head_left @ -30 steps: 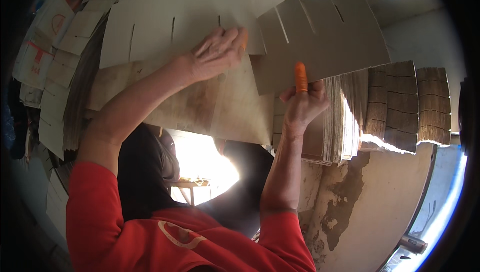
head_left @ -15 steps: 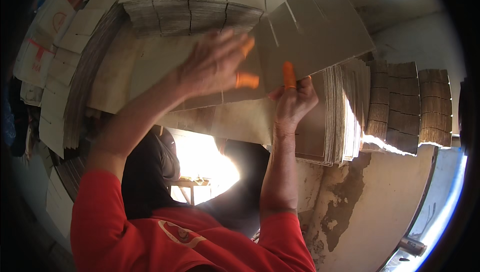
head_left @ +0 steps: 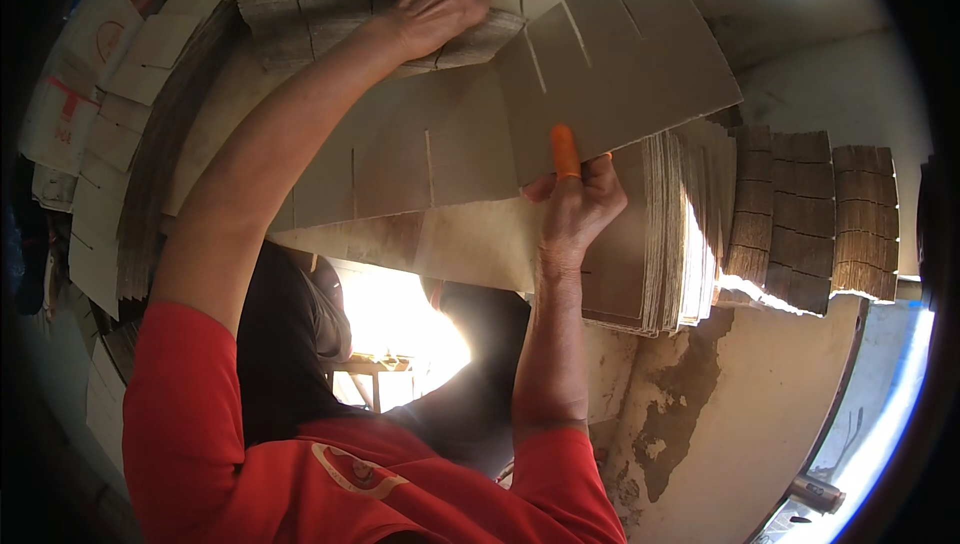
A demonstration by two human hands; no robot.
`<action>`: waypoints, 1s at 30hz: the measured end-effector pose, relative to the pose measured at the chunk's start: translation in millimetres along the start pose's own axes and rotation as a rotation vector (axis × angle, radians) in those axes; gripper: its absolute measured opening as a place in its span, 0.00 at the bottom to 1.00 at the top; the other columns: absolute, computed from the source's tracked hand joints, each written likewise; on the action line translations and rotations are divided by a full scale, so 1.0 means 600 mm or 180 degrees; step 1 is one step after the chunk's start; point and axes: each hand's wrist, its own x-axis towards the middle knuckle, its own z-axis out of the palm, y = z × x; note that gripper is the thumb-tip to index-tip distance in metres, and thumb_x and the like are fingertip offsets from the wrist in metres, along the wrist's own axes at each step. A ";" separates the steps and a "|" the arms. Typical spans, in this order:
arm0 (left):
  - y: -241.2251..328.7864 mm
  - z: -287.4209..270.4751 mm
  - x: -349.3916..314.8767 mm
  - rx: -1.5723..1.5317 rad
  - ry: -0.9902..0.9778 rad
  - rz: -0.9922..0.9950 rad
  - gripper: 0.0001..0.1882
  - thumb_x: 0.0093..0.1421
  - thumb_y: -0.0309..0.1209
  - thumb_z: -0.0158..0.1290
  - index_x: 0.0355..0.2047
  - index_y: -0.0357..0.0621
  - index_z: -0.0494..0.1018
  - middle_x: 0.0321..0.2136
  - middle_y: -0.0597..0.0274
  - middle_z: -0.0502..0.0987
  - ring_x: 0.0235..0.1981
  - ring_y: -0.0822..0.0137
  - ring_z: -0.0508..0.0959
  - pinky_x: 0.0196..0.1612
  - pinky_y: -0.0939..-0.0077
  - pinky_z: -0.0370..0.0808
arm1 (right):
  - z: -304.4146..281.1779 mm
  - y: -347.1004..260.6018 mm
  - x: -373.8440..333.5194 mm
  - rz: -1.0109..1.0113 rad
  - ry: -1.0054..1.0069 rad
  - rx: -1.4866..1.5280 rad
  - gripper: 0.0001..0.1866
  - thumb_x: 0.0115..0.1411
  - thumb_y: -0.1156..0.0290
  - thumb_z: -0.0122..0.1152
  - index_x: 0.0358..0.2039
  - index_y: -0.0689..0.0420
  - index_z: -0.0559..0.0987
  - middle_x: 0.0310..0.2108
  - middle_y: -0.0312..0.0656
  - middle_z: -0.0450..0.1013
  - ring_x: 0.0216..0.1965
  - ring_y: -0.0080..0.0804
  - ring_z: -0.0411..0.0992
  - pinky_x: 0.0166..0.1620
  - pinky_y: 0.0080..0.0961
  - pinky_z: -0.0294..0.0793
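My right hand (head_left: 580,199) pinches the near edge of a slotted cardboard sheet (head_left: 620,64), its thumb and fingers closed on it. An orange finger cover (head_left: 565,151) is on one of its fingers. The sheet is creased, with one panel tilted up on the right and another panel (head_left: 390,149) lying lower to the left. My left hand (head_left: 445,9) is at the front top edge of a stack of slotted cardboard sheets (head_left: 340,9) at the far side. Its fingers are curled, and their tips are hidden, so what they grip cannot be seen.
More cardboard stands in a stack (head_left: 660,234) to the right, beside upright slotted bundles (head_left: 800,209). Another leaning row of sheets (head_left: 165,164) is on the left. White bags with red print (head_left: 65,114) lie at the far left. A peeling wall (head_left: 690,394) is at lower right.
My left hand has moved away and up from above the sheet's left panel to the far stack, its fingers going from spread to curled. My right hand still holds the sheet.
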 end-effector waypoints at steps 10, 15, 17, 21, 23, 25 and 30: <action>-0.011 0.004 -0.002 0.0105 0.0121 0.0071 0.04 0.47 0.20 0.51 0.25 0.36 0.71 0.25 0.56 0.73 0.35 0.61 0.73 0.35 0.67 0.74 | 0.000 0.001 -0.001 -0.0021 -0.0075 -0.0047 0.18 0.58 0.80 0.60 0.13 0.59 0.65 0.09 0.34 0.65 0.10 0.15 0.62 0.12 0.16 0.61; -0.008 0.002 -0.023 -0.0705 0.1029 0.0130 0.04 0.46 0.20 0.52 0.25 0.38 0.70 0.27 0.59 0.72 0.33 0.63 0.72 0.34 0.70 0.75 | -0.002 0.003 -0.003 -0.0031 -0.0110 -0.0011 0.18 0.58 0.80 0.59 0.13 0.59 0.65 0.09 0.34 0.64 0.10 0.15 0.63 0.12 0.15 0.62; -0.007 -0.005 -0.032 -0.0626 0.0946 0.0500 0.06 0.46 0.21 0.52 0.28 0.37 0.72 0.32 0.61 0.72 0.34 0.64 0.71 0.35 0.72 0.75 | -0.002 0.001 -0.003 0.0013 -0.0101 -0.0090 0.19 0.58 0.80 0.60 0.13 0.59 0.65 0.10 0.34 0.64 0.10 0.14 0.63 0.12 0.15 0.62; 0.011 -0.010 -0.049 -0.0259 0.1068 0.0609 0.03 0.45 0.24 0.53 0.23 0.41 0.71 0.33 0.64 0.67 0.33 0.67 0.71 0.35 0.72 0.74 | 0.001 -0.001 -0.004 -0.0037 -0.0109 -0.0063 0.19 0.59 0.79 0.60 0.14 0.59 0.65 0.10 0.34 0.65 0.11 0.15 0.63 0.12 0.15 0.62; 0.025 -0.024 -0.059 -0.0271 0.0769 0.0678 0.13 0.45 0.24 0.53 0.33 0.35 0.73 0.39 0.62 0.69 0.35 0.66 0.70 0.36 0.74 0.73 | 0.001 0.008 -0.003 -0.0084 -0.0096 -0.0096 0.11 0.59 0.78 0.60 0.19 0.62 0.71 0.09 0.36 0.67 0.10 0.17 0.64 0.14 0.15 0.60; 0.039 -0.038 -0.070 -0.0180 0.0593 0.0777 0.18 0.45 0.25 0.53 0.39 0.32 0.74 0.42 0.61 0.70 0.36 0.66 0.70 0.35 0.75 0.72 | -0.002 0.016 -0.001 -0.0155 -0.0147 -0.0222 0.08 0.59 0.78 0.59 0.23 0.63 0.75 0.08 0.37 0.68 0.10 0.19 0.65 0.15 0.16 0.60; 0.069 -0.062 -0.089 0.0266 0.0541 0.1029 0.20 0.44 0.26 0.53 0.39 0.32 0.75 0.39 0.59 0.71 0.37 0.67 0.68 0.34 0.76 0.69 | 0.001 0.007 0.002 -0.0156 -0.0263 -0.0290 0.18 0.58 0.77 0.63 0.15 0.61 0.65 0.13 0.32 0.64 0.12 0.15 0.64 0.14 0.17 0.61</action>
